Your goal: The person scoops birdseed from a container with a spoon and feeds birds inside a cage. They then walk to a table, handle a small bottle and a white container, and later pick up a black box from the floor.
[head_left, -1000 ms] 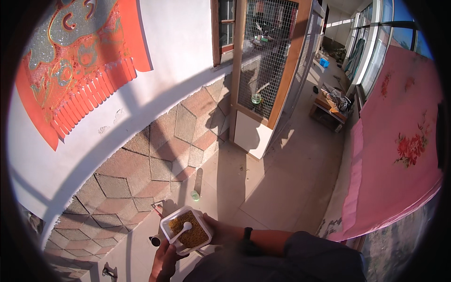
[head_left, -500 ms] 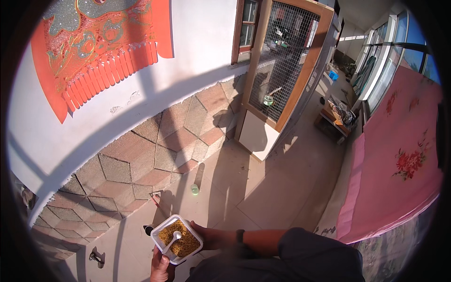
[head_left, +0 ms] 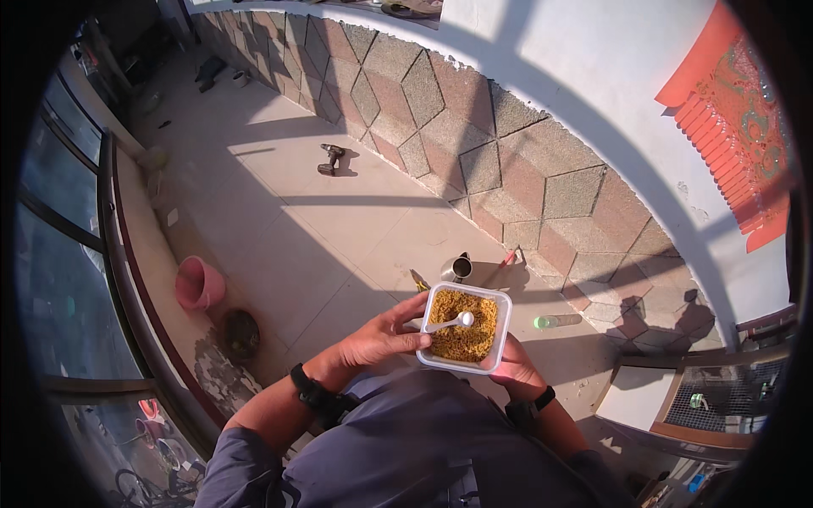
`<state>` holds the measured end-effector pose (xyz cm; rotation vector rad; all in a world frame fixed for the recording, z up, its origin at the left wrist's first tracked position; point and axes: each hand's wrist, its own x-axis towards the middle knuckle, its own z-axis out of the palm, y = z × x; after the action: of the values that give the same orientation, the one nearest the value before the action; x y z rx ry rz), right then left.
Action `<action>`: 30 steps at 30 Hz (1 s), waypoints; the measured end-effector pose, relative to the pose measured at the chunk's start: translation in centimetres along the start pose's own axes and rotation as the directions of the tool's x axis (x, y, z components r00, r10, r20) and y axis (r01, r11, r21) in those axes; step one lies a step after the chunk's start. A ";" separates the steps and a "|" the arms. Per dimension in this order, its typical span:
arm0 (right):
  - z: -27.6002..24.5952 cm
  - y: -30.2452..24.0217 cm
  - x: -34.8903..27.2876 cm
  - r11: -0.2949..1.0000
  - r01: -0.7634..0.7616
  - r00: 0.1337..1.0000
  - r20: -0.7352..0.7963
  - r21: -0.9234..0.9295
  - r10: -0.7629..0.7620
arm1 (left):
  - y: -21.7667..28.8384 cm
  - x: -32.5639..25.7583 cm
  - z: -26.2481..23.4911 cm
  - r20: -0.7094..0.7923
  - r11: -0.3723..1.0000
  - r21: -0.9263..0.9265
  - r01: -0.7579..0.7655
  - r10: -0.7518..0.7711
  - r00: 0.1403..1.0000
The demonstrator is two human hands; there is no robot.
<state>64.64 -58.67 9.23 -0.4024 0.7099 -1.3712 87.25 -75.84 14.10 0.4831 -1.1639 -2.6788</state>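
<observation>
Left hand gripped tub by left edge, right hand by lower right corner; level hold judged best against losing grains or spoon.

One tub, seemingly one drill

1 drill, 1 pink bucket on floor

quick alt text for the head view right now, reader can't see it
The person's left hand and right hand hold a squarish white plastic tub of golden grains, with a small white spoon on top. Ahead, a cordless drill is on the tiled floor near a diamond-patterned wall; a pink bucket is at left.
</observation>
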 end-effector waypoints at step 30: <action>24.2 3.9 58.2 0.598 -0.556 0.579 0.247 -0.577 0.777 | 21.4 -14.8 -30.8 -0.774 0.895 0.010 -0.447 0.290 0.563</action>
<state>86.02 -118.05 11.45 -0.7091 0.6486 -0.2969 113.01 -106.86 13.42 1.0622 -0.6333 -1.8366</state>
